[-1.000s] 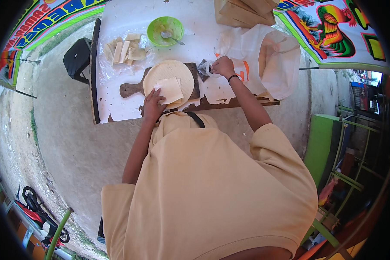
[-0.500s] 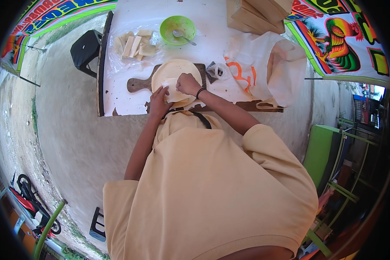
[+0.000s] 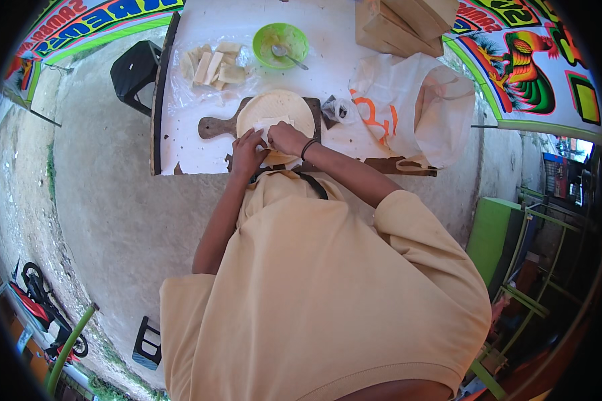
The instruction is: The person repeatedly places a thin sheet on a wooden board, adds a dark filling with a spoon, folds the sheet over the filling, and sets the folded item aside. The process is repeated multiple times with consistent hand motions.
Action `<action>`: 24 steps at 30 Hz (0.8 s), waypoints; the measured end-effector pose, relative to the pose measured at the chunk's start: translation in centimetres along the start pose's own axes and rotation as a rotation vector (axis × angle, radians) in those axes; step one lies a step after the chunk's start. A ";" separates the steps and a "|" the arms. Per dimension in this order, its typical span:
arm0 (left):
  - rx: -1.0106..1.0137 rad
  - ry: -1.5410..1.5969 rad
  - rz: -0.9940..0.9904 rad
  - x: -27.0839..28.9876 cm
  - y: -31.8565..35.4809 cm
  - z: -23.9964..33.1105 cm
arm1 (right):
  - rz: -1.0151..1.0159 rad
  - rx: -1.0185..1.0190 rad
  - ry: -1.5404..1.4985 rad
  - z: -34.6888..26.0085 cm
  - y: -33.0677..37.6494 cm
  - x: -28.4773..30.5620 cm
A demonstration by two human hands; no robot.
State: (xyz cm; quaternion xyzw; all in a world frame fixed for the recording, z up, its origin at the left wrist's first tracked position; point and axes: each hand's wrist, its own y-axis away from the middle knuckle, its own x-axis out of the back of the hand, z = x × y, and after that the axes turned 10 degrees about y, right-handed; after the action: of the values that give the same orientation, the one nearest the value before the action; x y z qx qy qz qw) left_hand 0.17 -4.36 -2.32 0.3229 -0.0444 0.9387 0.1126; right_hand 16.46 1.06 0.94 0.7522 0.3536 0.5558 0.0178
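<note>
A stack of round, pale, thin wrappers (image 3: 274, 107) lies on a dark wooden cutting board (image 3: 214, 127) at the table's near edge. On top, a whitish folded part of the top wrapper (image 3: 269, 123) shows between my hands. My left hand (image 3: 248, 152) is closed at the left side of that fold, its fingertips on the wrapper. From the right, my right hand (image 3: 287, 140) pinches at the same fold, its fingers curled and partly hidden. The two hands almost touch. Whatever lies inside the fold cannot be made out.
Rolled or cut pale pieces (image 3: 214, 65) lie on clear plastic at the far left. A green bowl (image 3: 264, 39) holds a spoon (image 3: 291, 57). Right of the board are a small plastic bag (image 3: 340, 109) and a large white bag (image 3: 415, 100). Brown boxes (image 3: 401, 30) stand behind.
My right hand has come down and left toward my left hand, from a fist above the wrapper to a pinch at the fold. My left fingers have shifted slightly up.
</note>
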 end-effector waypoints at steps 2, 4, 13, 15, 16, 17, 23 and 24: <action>0.020 0.022 -0.026 -0.2 0.0 -0.2 | 0.016 -0.023 0.006 -0.1 0.2 0.0; 0.029 0.042 -0.046 -0.3 0.0 -0.8 | 0.021 -0.033 0.009 -0.2 0.4 0.1; -0.006 0.092 -0.029 -0.4 0.3 -1.0 | 0.059 0.135 -0.013 1.1 1.6 0.4; 0.000 0.092 -0.030 -0.5 0.3 -1.3 | 0.121 0.078 -0.134 1.3 2.2 0.3; 0.008 0.111 -0.045 -0.5 0.3 -1.6 | 0.153 0.049 -0.195 1.4 2.3 0.3; 0.014 0.131 -0.063 -0.5 0.2 -2.0 | 0.193 0.032 -0.209 1.7 2.3 -0.1; -0.009 0.081 -0.070 -0.3 0.2 -1.8 | 0.266 0.040 -0.137 1.1 4.0 -1.4; -0.021 0.064 -0.067 -0.2 0.1 -1.5 | 0.240 0.038 -0.106 1.4 4.4 -1.9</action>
State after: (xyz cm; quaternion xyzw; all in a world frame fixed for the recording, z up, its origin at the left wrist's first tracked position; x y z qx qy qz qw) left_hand -0.62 -4.26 -3.60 0.2927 -0.0400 0.9437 0.1489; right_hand 19.63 -2.77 0.67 0.8175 0.2703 0.5066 -0.0446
